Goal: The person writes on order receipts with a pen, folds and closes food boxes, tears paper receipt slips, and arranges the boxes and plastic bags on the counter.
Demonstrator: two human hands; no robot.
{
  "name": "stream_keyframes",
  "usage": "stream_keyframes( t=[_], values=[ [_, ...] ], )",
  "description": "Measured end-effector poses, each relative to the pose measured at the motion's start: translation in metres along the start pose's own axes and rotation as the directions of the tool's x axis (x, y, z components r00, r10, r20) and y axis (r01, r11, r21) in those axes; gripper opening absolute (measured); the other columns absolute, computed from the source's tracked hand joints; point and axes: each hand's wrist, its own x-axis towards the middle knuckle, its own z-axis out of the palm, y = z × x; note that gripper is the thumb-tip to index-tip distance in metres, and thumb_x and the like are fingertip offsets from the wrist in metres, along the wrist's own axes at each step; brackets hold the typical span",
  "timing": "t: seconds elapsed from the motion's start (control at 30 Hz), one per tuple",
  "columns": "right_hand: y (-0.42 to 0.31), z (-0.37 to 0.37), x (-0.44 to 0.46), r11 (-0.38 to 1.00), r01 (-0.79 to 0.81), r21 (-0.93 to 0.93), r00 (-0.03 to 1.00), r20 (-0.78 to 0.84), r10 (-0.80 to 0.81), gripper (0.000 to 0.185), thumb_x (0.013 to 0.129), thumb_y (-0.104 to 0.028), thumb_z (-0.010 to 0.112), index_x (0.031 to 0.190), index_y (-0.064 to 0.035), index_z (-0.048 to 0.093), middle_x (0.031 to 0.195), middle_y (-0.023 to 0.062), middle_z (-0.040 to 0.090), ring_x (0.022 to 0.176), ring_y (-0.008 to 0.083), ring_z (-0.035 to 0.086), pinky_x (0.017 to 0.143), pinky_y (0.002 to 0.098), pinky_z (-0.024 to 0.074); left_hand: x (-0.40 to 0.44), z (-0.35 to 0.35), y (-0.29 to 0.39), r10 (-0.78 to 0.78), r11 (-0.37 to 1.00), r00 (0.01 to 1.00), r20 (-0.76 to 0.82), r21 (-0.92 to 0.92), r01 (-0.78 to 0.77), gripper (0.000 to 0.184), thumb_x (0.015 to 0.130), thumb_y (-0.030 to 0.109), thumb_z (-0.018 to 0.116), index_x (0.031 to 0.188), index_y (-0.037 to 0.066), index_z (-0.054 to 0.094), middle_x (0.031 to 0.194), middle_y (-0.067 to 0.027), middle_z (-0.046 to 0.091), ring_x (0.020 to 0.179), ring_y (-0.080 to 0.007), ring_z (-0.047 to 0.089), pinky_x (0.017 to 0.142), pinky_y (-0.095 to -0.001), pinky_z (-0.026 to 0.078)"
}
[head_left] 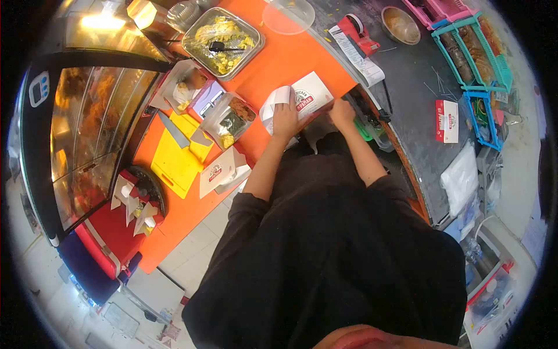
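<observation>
Left hand: the left hand [285, 119] lay over the near left part of the white box, upper middle of the frame, its fingers close together; whether they gripped could not be told.
Right hand: the right hand [343, 111] was curled beside the box's right end; its fingertips were hidden, so its hold could not be told.
White box: the white box [314, 96] sat at the orange counter's [256, 58] edge, upper middle of the frame, its broad white face printed with a dark round emblem and red lettering.
Printed carton: left of centre, a white printed carton [216, 174] stood with a panel raised, its logo dark and red; its inside could not be made out.
Clear container: above that carton, an open clear container [210, 127] held browned food, something dark green and a yellow piece.
Food box: just up and left, an open paper box [168, 90] held brown, white and yellow food.
Clear tray: in the upper part of the frame, left of centre, a large clear tray [253, 53] held yellow food and a black utensil [217, 46].
Metal bowl: at upper right, a round metal bowl [401, 26] had brownish contents, too blurred to name.
Green basket: at the far upper right, a green basket [503, 72] held packets, beside a pink basket [427, 13].
</observation>
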Motion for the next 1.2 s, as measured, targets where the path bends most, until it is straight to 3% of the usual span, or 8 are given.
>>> stream_keyframes(
  t=[0.13,0.37,0.63,0.83,1.03,1.1,1.13,1.2],
  values=[
    [-0.045,-0.044,-0.077,0.937,0.252,-0.243,0.785,-0.514,-0.345,0.035,0.09,-0.018,0.055,0.124,-0.01,0.059,0.124,0.0212,0.056,0.121,0.0358,0.052,0.088,0.0492,0.0499,-0.002,-0.007,-0.007,-0.07,0.994,0.989,0.127,0.096,0.058,0.104,0.074,0.05,0.073,0.145,-0.01,0.025,0.142,-0.0283,0.04,0.129,-0.0458,0.04,0.108,-0.0511,0.031],
    [-0.07,-0.003,0.004,0.18,0.724,-0.666,0.143,-0.11,-0.984,0.09,0.058,-0.033,0.08,0.14,-0.0382,0.046,0.127,0.0136,0.052,0.119,0.0325,0.048,0.101,0.05,0.0354,-0.054,-0.067,-0.011,-0.368,0.68,0.92,-0.134,-0.714,0.168,0.055,0.076,-0.007,0.048,0.131,-0.004,0.053,0.123,-0.0189,0.062,0.115,-0.0287,0.058,0.101,-0.038,0.044],
    [0.088,-0.128,-0.107,0.62,0.783,-0.039,0.517,-0.514,-0.685,0.093,0.052,-0.029,0.083,0.139,-0.0375,0.05,0.11,0.0144,0.054,0.107,0.0352,0.05,0.09,0.0466,0.0404,-0.048,-0.151,0.104,-0.47,0.362,0.873,0.134,-0.872,0.329,0.093,0.072,-0.018,0.064,0.152,0.011,0.028,0.158,-0.0128,0.021,0.139,-0.0279,0.033,0.114,-0.0397,0.027],
    [0.286,-0.226,-0.135,0.997,-0.027,-0.065,0.296,-0.954,-0.055,0.108,0.049,-0.036,0.087,0.146,-0.0387,0.038,0.12,0.017,0.046,0.112,0.0372,0.044,0.093,0.0522,0.0374,0.04,-0.108,0.205,-0.313,0.097,0.933,0.178,-0.971,0.217,0.082,0.08,-0.015,0.061,0.151,0.006,0.028,0.157,-0.0103,0.025,0.133,-0.0223,0.041,0.108,-0.0351,0.037],
    [0.385,-0.229,-0.09,0.983,-0.165,0.077,0.496,-0.855,0.15,0.093,0.065,-0.042,0.081,0.147,-0.0315,0.038,0.129,0.0217,0.039,0.119,0.0414,0.038,0.1,0.0603,0.0289,0.13,-0.082,0.343,0.122,-0.201,0.911,0.393,-0.889,0.411,0.091,0.079,-0.018,0.052,0.155,0.014,0.013,0.148,-0.0186,0.034,0.131,-0.0357,0.046,0.099,-0.0466,0.05],
    [0.364,-0.221,-0.093,0.991,-0.136,0.015,0.276,-0.96,0.053,0.076,0.081,-0.045,0.071,0.145,-0.0174,0.042,0.127,0.023,0.048,0.121,0.0388,0.043,0.102,0.0577,0.0316,0.151,-0.078,0.384,0.243,-0.186,0.9,0.362,-0.894,0.409,0.092,0.079,-0.019,0.048,0.155,0.014,0.01,0.151,-0.0176,0.032,0.133,-0.0374,0.044,0.098,-0.0471,0.051],
    [0.336,-0.226,-0.119,0.919,0.272,0.284,0.513,-0.851,0.111,0.065,0.088,-0.051,0.059,0.137,-0.0102,0.048,0.121,0.0201,0.053,0.116,0.0338,0.048,0.101,0.0498,0.0352,0.157,-0.075,0.401,0.256,-0.128,0.907,0.335,-0.918,0.375,0.091,0.081,-0.017,0.049,0.156,0.015,0.009,0.15,-0.0182,0.033,0.13,-0.0376,0.047,0.096,-0.0462,0.052],
    [0.291,-0.242,-0.169,0.159,0.52,0.839,0.852,-0.497,-0.164,0.07,0.096,-0.062,0.04,0.129,-0.0016,0.053,0.117,0.0175,0.061,0.108,0.0269,0.057,0.099,0.0409,0.0412,0.167,-0.065,0.42,0.331,-0.009,0.892,0.307,-0.944,0.329,0.089,0.084,-0.012,0.051,0.156,0.017,0.006,0.149,-0.0185,0.034,0.127,-0.0378,0.05,0.096,-0.0454,0.052]
  ],
)
